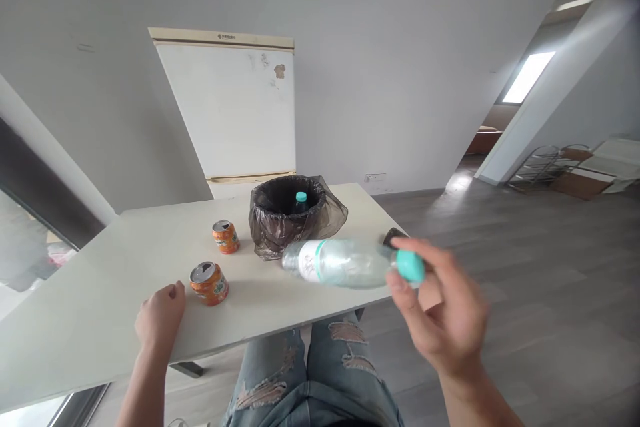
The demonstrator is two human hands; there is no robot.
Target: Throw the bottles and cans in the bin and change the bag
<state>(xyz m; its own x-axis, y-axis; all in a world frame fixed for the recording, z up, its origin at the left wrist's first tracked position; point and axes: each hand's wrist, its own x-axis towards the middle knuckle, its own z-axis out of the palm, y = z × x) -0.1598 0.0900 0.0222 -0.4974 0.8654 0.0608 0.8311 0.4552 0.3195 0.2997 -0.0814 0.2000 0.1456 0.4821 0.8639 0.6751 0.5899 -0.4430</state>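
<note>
The near edge of the bench (260, 303) runs above the jeans (280, 373); open floor (545, 267) spreads past its right edge. By the far edge, a bag-lined bin (280, 230) holds a teal-capped bottle (301, 198). Two orange cans (227, 238) stand left of it. The right grip (453, 313) pinches a clear bottle (350, 263) by its cap, sideways over the bench; the left grip (161, 313) is a closed fist beside the nearer can (213, 288).

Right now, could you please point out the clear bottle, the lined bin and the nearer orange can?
Clear bottle (350, 263), head view: the middle of its body.
Lined bin (280, 229), head view: its bag-covered front wall.
Nearer orange can (210, 287), head view: its printed side.
</note>
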